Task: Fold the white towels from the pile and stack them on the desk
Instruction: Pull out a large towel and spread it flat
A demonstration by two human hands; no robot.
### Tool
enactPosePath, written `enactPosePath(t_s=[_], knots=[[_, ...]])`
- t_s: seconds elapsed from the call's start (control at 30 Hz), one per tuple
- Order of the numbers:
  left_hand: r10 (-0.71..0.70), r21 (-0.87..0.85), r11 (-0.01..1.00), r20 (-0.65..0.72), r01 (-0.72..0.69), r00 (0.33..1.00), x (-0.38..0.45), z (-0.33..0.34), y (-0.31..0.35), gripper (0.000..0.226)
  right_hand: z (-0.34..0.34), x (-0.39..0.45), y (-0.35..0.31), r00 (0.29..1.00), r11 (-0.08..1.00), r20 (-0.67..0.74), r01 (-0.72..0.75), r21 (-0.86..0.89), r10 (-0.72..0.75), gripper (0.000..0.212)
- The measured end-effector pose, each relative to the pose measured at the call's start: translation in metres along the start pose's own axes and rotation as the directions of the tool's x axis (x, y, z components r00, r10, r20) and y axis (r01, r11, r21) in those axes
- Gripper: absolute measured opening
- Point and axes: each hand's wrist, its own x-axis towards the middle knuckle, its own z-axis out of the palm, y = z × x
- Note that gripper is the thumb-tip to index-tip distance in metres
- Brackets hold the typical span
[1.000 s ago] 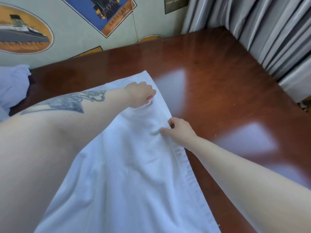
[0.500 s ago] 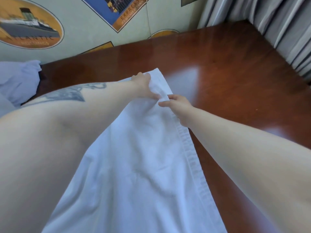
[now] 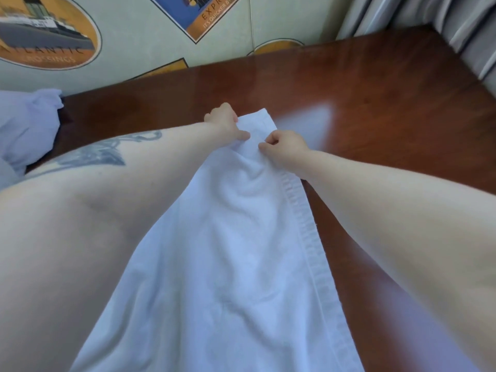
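A white towel [image 3: 236, 253] lies lengthwise on the dark red wooden desk [image 3: 389, 108], running from the near edge to its far end by my hands. My left hand [image 3: 224, 123] grips the towel's far left corner, thumb pressed on the cloth. Close beside it, my right hand [image 3: 284, 149] pinches the far right hem with curled fingers. The cloth bunches in a small ridge between the two hands. My left forearm covers the towel's left edge.
A heap of white towels [image 3: 24, 124] sits at the desk's far left. A wall with travel posters [image 3: 45, 33] backs the desk. Grey curtains [image 3: 461, 25] hang along the right side. Bare desk surface spreads to the right of the towel.
My right hand has slid up the hem toward the towel's far end. Both hands now sit close together near the far corners, and the view has shifted forward.
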Motion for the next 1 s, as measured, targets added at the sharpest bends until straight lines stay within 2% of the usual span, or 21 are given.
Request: enactPosePath(t_s=[0.07,0.17,0.27,0.37,0.5,0.6,0.73,0.8,0.9,1.0], knots=[[0.0,0.021,1.0,0.074,-0.002,0.997,0.007,-0.007,0.002,0.056,0.0,0.002,0.003,1.0,1.0,-0.009,0.017,-0.027,-0.017,0.018],[0.066,0.033,0.997,0.18,-0.073,0.981,0.016,-0.018,0.008,0.044,-0.002,0.004,0.011,1.0,0.999,-0.003,0.031,0.04,-0.031,0.021],[0.21,-0.076,0.976,0.102,-0.203,0.972,0.03,-0.025,0.019,0.033,-0.006,0.004,0.02,1.0,0.957,0.03,-0.003,0.29,-0.005,0.014],[0.29,-0.039,0.957,0.053,-0.289,0.955,0.038,-0.019,0.031,0.026,-0.008,0.006,0.024,0.997,0.898,0.024,-0.072,0.433,0.068,0.009],[0.288,-0.045,0.956,-0.032,-0.289,0.957,0.047,0.008,0.031,0.018,-0.008,0.009,0.023,0.994,0.91,-0.013,-0.091,0.405,0.105,0.008],[0.279,-0.111,0.951,-0.102,-0.29,0.955,0.052,0.018,0.03,0.016,-0.005,0.011,0.023,0.99,0.928,-0.085,-0.074,0.366,0.112,0.01],[0.175,-0.188,0.96,-0.182,-0.209,0.968,0.049,0.029,0.029,0.016,-0.002,0.013,0.023,0.98,0.931,-0.146,-0.075,0.357,0.135,0.013],[0.166,-0.18,0.963,-0.193,-0.201,0.967,0.049,0.031,0.029,0.017,-0.003,0.011,0.023,0.981,0.941,-0.152,-0.064,0.334,0.121,0.014],[0.172,-0.168,0.966,-0.16,-0.198,0.972,0.051,0.026,0.029,0.02,-0.007,-0.003,0.025,0.991,0.982,-0.132,-0.008,0.189,0.033,0.029],[0.152,-0.162,0.971,-0.158,-0.177,0.976,0.054,0.024,0.031,0.024,-0.012,-0.031,0.038,0.992,0.974,-0.09,-0.067,0.219,0.088,0.029]])
